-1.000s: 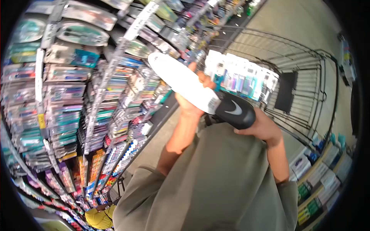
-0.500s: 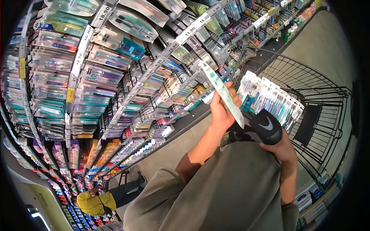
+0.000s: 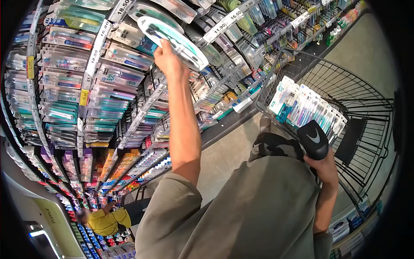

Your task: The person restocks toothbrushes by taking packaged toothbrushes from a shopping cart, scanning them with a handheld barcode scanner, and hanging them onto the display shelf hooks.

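My left hand [image 3: 171, 64] is raised to the shelf and pinches an oval toothbrush pack [image 3: 183, 45], white and green with dark brush shapes inside. The pack is tilted in front of the hanging rows, close to a similar oval pack [image 3: 144, 14] behind it. Whether it touches the rack, I cannot tell. Low at my right side, my right hand [image 3: 325, 168] is wrapped round a black handheld scanner [image 3: 313, 140] with a grey curved mark. Beyond the scanner, several carded toothbrush packs [image 3: 317, 108] lie in a row in the shopping cart.
The black wire shopping cart [image 3: 354, 74] stands at my right, in the aisle. Price rails [image 3: 222, 26] cross the tall rack of hanging packs at my left. A person in a yellow shirt [image 3: 103, 221] is farther along the aisle, near shelves of colourful goods.
My left hand has moved left and up from in front of my body to the rack, carrying the pack, whose broad face now shows. My right hand still holds the scanner.
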The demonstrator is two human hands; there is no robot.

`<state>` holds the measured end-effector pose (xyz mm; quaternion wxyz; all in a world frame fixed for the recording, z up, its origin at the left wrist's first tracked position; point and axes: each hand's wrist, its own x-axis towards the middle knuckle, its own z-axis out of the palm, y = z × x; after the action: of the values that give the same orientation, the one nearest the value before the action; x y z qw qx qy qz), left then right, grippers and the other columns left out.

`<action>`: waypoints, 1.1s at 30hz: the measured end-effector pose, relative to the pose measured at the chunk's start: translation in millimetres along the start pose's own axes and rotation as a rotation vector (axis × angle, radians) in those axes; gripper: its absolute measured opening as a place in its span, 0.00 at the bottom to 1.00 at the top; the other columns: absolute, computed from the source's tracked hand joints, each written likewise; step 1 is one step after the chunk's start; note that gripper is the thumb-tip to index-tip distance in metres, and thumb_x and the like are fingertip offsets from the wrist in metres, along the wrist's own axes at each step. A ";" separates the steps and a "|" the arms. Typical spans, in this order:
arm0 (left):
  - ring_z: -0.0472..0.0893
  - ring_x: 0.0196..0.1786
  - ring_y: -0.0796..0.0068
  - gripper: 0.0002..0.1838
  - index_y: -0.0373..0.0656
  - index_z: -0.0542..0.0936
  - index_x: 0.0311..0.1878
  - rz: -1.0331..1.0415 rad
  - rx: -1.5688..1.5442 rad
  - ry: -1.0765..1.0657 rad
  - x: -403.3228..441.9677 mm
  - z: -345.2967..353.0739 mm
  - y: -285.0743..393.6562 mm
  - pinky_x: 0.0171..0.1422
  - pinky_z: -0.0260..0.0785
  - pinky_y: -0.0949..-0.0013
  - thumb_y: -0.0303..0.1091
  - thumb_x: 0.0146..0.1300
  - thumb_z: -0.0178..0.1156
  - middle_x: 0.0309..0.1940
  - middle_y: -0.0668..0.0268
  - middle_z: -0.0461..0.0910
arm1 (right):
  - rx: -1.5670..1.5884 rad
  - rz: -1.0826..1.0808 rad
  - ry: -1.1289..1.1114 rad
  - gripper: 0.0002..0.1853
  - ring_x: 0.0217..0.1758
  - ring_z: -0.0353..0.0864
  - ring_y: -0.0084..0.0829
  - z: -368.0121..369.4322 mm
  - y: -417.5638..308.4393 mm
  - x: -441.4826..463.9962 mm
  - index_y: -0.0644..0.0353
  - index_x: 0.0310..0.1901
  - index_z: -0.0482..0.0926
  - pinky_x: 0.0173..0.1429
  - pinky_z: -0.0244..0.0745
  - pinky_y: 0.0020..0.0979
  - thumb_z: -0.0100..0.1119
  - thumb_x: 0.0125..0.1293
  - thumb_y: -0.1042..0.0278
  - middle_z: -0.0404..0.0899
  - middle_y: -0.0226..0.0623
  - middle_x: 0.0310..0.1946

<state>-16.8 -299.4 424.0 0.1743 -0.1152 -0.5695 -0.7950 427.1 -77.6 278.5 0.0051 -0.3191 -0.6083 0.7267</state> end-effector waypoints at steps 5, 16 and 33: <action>0.77 0.34 0.76 0.15 0.33 0.69 0.45 0.182 0.055 -0.109 44.9 2.3 9.1 0.38 0.76 0.71 0.38 0.75 0.57 0.34 0.62 0.77 | -0.024 -0.005 -0.047 0.28 0.49 0.79 0.28 4.4 -11.5 -1.1 0.69 0.53 0.75 0.55 0.75 0.32 0.77 0.52 0.75 0.81 0.38 0.47; 0.76 0.35 0.75 0.18 0.32 0.70 0.46 0.212 0.129 -0.048 79.8 8.3 18.0 0.38 0.73 0.70 0.40 0.73 0.59 0.37 0.61 0.76 | -0.001 -0.027 -0.021 0.25 0.47 0.79 0.26 7.8 -8.1 2.3 0.69 0.52 0.77 0.53 0.74 0.30 0.76 0.53 0.76 0.83 0.36 0.45; 0.73 0.45 0.68 0.23 0.26 0.65 0.58 0.272 0.477 0.170 59.9 10.7 2.4 0.51 0.70 0.66 0.32 0.70 0.59 0.47 0.57 0.71 | 0.034 -0.037 -0.019 0.22 0.46 0.79 0.23 3.1 -15.1 2.6 0.68 0.51 0.79 0.54 0.73 0.29 0.73 0.53 0.79 0.84 0.34 0.44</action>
<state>-70.7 -298.7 452.4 0.3486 -0.0793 -0.7029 -0.6149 417.8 -75.4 291.0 0.0183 -0.3008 -0.6016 0.7398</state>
